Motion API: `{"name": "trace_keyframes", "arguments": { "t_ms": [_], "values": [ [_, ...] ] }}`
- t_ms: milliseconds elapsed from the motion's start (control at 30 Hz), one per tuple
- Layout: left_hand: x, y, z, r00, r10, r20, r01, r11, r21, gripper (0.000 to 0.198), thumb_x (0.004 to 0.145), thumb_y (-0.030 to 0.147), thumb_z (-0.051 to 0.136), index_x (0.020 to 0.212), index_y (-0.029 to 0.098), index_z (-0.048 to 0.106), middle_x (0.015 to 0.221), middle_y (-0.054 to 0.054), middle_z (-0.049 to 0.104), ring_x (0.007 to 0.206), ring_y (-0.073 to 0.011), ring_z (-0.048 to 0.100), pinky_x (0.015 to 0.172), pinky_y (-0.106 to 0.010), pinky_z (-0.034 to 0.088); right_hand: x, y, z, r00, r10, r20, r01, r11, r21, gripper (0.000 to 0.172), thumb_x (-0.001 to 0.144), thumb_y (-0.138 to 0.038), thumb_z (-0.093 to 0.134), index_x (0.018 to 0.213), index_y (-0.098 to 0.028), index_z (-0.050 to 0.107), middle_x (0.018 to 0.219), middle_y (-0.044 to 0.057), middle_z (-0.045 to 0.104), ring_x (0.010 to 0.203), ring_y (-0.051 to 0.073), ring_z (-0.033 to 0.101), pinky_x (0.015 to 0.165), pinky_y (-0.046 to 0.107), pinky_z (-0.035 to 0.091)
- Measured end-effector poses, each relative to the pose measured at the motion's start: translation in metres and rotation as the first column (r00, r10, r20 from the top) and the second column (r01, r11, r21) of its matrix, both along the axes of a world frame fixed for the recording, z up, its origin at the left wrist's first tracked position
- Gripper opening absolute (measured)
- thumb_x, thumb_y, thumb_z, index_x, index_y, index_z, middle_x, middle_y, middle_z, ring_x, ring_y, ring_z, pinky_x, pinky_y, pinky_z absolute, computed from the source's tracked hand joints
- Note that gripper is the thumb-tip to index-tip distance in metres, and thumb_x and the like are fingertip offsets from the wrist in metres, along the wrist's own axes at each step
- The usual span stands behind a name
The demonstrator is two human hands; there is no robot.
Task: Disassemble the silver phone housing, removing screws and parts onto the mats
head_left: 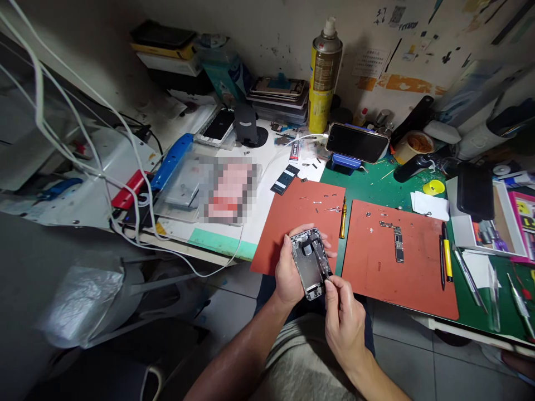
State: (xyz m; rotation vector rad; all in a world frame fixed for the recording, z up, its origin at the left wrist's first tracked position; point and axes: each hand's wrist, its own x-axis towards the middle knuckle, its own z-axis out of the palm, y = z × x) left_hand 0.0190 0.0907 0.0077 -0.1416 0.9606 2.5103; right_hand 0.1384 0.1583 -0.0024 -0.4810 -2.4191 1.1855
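Observation:
An opened phone housing (307, 267), its inner side up and mostly bare, is held in my left hand (290, 270) above the front edge of the table. My left thumb lies along one side and the fingers come round behind to the other. My right hand (345, 314) pinches at the lower right edge of the housing; whether a small part is between its fingertips cannot be made out. A logic board (399, 245) lies on the right red mat (376, 278). Tiny screws and parts are scattered on the left red mat (271, 239), near a gold screwdriver (343, 220).
A dark-screened phone (357, 143) leans on a blue stand behind the mats. Behind it stands a yellow spray can (324, 78). Tweezers (494, 298) and a yellow pen (447, 256) lie to the right. White cables (100, 167) hang at the left.

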Motion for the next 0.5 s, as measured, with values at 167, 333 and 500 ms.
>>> {"name": "trace_keyframes", "arguments": {
  "t_ms": [167,333,500],
  "values": [
    [-0.0006,-0.0001,0.0008,1.0,-0.009,0.003,0.009,1.0,-0.005,0.05,0.105,0.063,0.053,0.123,0.02,0.07,0.106,-0.011,0.077,0.092,-0.0257,0.077,0.089,-0.048,0.067,0.0001,-0.0008,-0.0021,0.999,-0.022,-0.026,0.023,0.999,0.039,0.016,0.112,-0.023,0.048,0.11,-0.019,0.063,0.07,-0.004,0.063,0.051,0.01,0.058,0.052,0.022,0.043],
    [-0.0014,-0.0006,-0.0007,1.0,-0.014,-0.001,0.014,1.0,-0.004,0.049,0.105,0.063,0.052,0.123,0.02,0.07,0.106,-0.011,0.077,0.091,-0.0251,0.077,0.09,-0.048,0.067,-0.0013,-0.001,-0.002,0.999,-0.017,-0.044,0.019,0.999,0.05,0.015,0.112,-0.022,0.049,0.111,-0.019,0.063,0.071,-0.003,0.064,0.051,0.009,0.058,0.053,0.021,0.045],
    [-0.0015,-0.0011,-0.002,1.0,-0.012,0.007,0.012,1.0,-0.011,0.05,0.105,0.063,0.054,0.122,0.02,0.071,0.106,-0.011,0.077,0.088,-0.0249,0.078,0.089,-0.048,0.067,-0.0024,-0.0003,-0.0007,0.997,-0.021,-0.078,0.026,0.998,0.064,0.014,0.111,-0.021,0.052,0.111,-0.018,0.065,0.075,-0.001,0.068,0.053,0.01,0.061,0.055,0.021,0.048]
  ]
}}
